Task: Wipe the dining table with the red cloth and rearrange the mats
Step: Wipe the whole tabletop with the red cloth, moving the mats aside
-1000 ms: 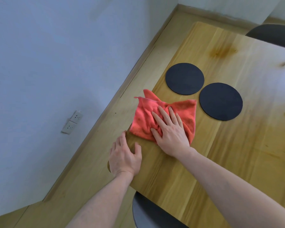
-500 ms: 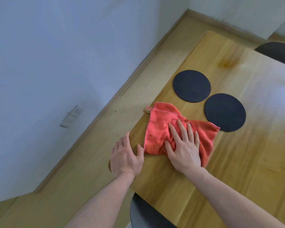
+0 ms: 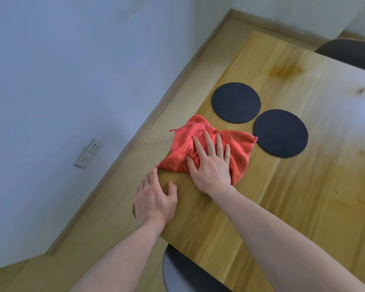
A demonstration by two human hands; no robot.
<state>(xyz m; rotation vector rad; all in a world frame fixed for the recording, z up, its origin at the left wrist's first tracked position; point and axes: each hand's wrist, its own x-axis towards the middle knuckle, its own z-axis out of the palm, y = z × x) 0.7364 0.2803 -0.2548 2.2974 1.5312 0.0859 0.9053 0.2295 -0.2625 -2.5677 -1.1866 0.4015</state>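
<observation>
A crumpled red cloth [image 3: 237, 144] lies on the wooden dining table [image 3: 293, 197] near its left edge. My right hand [image 3: 209, 165] presses flat on the cloth with fingers spread and straight. My left hand [image 3: 154, 199] rests on the table's left edge, fingers over the rim, its fingertips close to the cloth's near corner. Two round black mats lie side by side just beyond the cloth: one mat [image 3: 236, 102] farther and to the left, the other mat [image 3: 280, 133] nearer and to the right, almost touching each other.
A dark chair [image 3: 188, 272] stands under the table's near edge, and another dark chair [image 3: 350, 52] stands at the far right. A white wall with a double socket [image 3: 89, 152] runs along the left, with a strip of wooden floor between wall and table.
My right hand has slid the red cloth back toward the mats and the left edge, after it had pulled it nearer half a second ago. My left hand has stayed on the table edge.
</observation>
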